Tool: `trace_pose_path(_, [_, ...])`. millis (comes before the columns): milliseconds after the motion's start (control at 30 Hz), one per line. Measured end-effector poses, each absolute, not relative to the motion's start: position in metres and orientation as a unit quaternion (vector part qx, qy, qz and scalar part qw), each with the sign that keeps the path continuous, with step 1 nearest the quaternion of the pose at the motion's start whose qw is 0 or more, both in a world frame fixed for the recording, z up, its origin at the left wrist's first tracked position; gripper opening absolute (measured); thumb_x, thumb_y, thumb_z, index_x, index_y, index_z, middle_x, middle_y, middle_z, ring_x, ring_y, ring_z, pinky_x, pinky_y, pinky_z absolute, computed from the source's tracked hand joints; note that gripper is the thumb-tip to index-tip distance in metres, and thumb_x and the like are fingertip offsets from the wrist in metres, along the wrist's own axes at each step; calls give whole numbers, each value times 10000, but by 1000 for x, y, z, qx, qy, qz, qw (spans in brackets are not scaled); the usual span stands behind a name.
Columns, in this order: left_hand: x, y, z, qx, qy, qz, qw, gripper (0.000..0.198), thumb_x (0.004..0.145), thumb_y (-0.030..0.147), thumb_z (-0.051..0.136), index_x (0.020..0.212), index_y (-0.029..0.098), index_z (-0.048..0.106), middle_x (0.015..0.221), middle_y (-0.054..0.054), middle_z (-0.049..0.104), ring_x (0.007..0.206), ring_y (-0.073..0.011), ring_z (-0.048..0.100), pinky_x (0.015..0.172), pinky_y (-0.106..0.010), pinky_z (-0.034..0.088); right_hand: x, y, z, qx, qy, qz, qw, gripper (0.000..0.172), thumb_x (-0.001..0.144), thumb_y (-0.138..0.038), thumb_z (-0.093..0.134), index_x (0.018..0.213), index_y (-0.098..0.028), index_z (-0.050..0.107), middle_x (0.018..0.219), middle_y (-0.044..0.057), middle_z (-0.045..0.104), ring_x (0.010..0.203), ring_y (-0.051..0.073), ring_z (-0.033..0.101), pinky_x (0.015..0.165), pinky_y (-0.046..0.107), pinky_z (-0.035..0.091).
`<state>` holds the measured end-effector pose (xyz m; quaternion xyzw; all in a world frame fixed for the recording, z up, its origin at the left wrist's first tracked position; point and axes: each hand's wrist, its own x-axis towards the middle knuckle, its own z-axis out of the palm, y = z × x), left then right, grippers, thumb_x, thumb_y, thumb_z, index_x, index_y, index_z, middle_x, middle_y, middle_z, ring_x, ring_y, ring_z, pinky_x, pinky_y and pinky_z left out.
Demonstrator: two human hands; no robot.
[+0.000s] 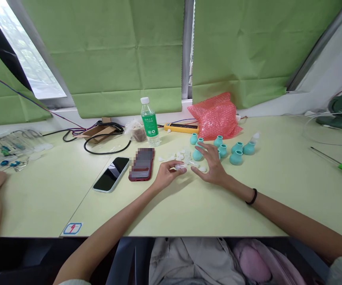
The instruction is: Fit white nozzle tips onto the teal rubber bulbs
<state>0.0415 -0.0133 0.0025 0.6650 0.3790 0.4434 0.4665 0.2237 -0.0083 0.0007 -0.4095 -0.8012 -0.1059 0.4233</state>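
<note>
Partly hidden: teal bulbs [197, 156] | right hand [215, 167]: fingers spread, apparently empty | left hand [165, 175]: pinching clear tube [180, 166]

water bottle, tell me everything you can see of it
The water bottle is clear, apparently plastic, with its white cap on and a green label with white print round its middle. It stands upright on the pale table, behind the red-cased phone, beside a wrapped brown roll; whether they touch is unclear. Nobody touches it.
</note>
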Motion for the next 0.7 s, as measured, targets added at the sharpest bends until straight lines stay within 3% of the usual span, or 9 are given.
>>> trace_pose_path(100, [42,-9,-3,661,369,433,489,363,606,308,616,906,117,543,844,-64,571,742,-140,527,630,-242,437,228,5,-4,-488,-787,-193,325,566,707,-402,466,1196,-146,345,1260,141,307,1095,319,265,878,509,148])
trace_pose_path(267, [42,-7,-7,709,362,393,460,306,679,335,542,911,134,540,849,-56,568,785,-144,516,668,-245,416,228,15,-14,-533,-778,-236,236,412,783,-308,369,1151,-126,393,1167,157,427,993,290,359,846,514,101])
trace_pose_path(467, [40,-8,-4,739,393,400,373,310,628,346,593,871,153,588,886,-58,538,796,-150,499,629,-223,403,234,18,-15,-505,-784,-222,284,240,792,-208,371,984,-170,508,944,92,563,870,223,462,819,442,154])
trace_pose_path(700, [37,-8,-3,753,420,414,292,265,690,257,531,949,208,549,877,-28,521,669,-97,457,581,-203,394,232,9,-10,-444,-768,-164,432,198,730,-242,486,916,-173,495,858,54,590,835,192,518,835,413,217])
